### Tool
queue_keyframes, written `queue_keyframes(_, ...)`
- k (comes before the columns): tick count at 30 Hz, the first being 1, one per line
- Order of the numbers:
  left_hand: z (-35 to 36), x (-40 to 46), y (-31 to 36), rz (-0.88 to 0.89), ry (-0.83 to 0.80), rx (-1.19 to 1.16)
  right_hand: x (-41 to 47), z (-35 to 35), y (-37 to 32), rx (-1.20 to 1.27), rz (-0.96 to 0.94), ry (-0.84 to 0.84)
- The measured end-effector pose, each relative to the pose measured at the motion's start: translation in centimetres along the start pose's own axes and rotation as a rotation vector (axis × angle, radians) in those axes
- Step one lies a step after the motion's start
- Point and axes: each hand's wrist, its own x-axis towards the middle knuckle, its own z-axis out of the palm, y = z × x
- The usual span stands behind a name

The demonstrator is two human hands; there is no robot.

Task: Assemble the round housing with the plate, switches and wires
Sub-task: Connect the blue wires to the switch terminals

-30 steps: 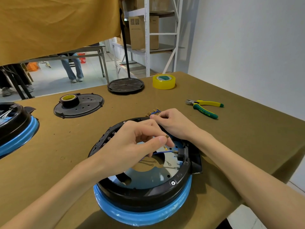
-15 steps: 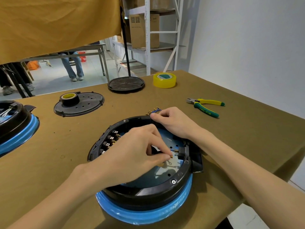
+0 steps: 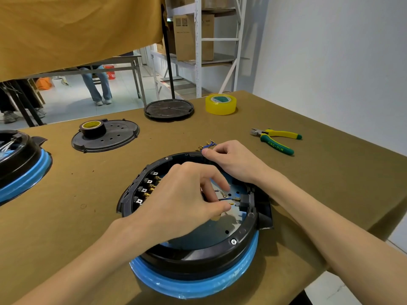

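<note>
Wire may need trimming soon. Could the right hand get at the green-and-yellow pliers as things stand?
Probably yes. The pliers lie in the open on the table, to the right of the right hand, with nothing between them. But that hand's fingers grip a bundle of blue wires, which it would have to put down first.

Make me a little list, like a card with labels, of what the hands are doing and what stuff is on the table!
Left hand: pinches a thin blue wire inside the round black housing, near a black connector block
Right hand: rests on the housing's far rim, pinching a bundle of blue wires with brass ends
Switches: a row of black switches with brass tabs along the left inner wall
Table items: yellow tape roll, yellow-green pliers, two black round covers
</note>
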Motion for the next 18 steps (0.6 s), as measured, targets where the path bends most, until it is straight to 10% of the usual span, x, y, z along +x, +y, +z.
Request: queue_keyframes(18,-0.19,0.2,-0.44,-0.052,-0.07,-0.051,0.17,-0.07,0.2,-0.016,0.003,0.004)
